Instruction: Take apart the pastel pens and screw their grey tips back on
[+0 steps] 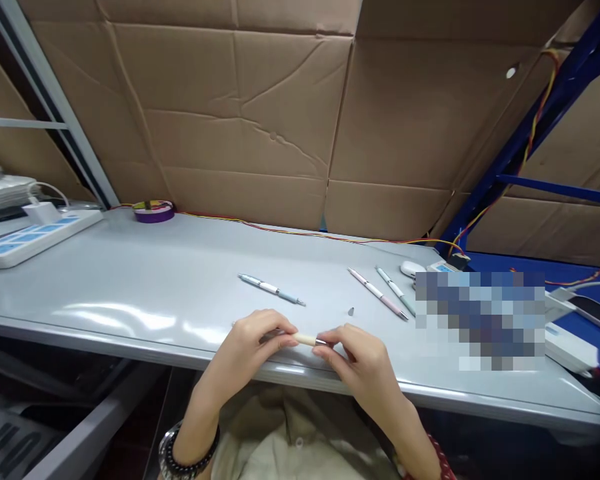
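Note:
A cream-coloured pen [306, 339] lies level between my two hands, just above the table's front edge. My left hand [258, 347] pinches its left part, which is mostly hidden by the fingers. At the other end, my right hand [356, 353] grips the pen by its silver metal section. Beyond my hands a blue and white pen [271, 289] rests on the table. To the right are a pink and white pen [377, 293] and a green and white pen [396, 291]. A small grey cone-shaped piece [351, 311] sits just beyond my right hand.
A white power strip [35, 239] lies at the left, with a purple tape roll [153, 211] at the back. Thin red and yellow wires [280, 231] run along the rear edge. A blurred-out patch, a white earbud case [412, 269] and blue shelving [495, 175] are at the right.

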`<action>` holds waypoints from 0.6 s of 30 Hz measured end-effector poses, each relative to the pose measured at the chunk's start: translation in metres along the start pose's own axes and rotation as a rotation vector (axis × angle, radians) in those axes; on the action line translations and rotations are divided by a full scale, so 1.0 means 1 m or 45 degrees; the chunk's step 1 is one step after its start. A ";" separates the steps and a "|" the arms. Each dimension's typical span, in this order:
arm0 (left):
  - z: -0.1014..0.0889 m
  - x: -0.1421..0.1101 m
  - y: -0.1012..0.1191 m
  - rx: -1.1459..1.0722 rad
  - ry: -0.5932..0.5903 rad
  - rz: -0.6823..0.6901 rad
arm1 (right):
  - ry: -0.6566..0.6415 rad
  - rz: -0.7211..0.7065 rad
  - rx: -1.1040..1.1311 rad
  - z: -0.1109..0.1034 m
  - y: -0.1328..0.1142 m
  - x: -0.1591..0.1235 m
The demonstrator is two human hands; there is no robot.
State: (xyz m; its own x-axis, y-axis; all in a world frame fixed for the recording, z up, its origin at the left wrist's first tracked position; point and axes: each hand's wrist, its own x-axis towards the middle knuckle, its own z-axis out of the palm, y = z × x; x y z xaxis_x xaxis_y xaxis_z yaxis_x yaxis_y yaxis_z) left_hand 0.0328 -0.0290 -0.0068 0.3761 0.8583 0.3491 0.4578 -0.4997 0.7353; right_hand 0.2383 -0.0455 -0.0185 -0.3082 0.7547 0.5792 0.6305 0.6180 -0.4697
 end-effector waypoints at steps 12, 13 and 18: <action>0.012 0.001 -0.003 -0.080 0.859 0.296 | 0.324 0.013 0.375 -0.002 0.000 -0.002; 0.013 0.002 -0.001 -0.276 1.020 0.249 | 0.384 0.042 0.447 -0.003 0.000 -0.004; 0.019 0.003 0.017 -1.554 0.619 -0.039 | 0.218 0.060 0.599 -0.008 0.001 -0.004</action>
State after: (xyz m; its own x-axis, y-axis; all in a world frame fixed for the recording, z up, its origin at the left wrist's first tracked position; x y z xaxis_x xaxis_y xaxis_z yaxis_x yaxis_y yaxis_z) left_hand 0.0576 -0.0371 -0.0040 -0.0652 0.9495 0.3069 -0.6541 -0.2729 0.7055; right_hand 0.2460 -0.0502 -0.0158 -0.1407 0.7614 0.6328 0.2395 0.6464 -0.7244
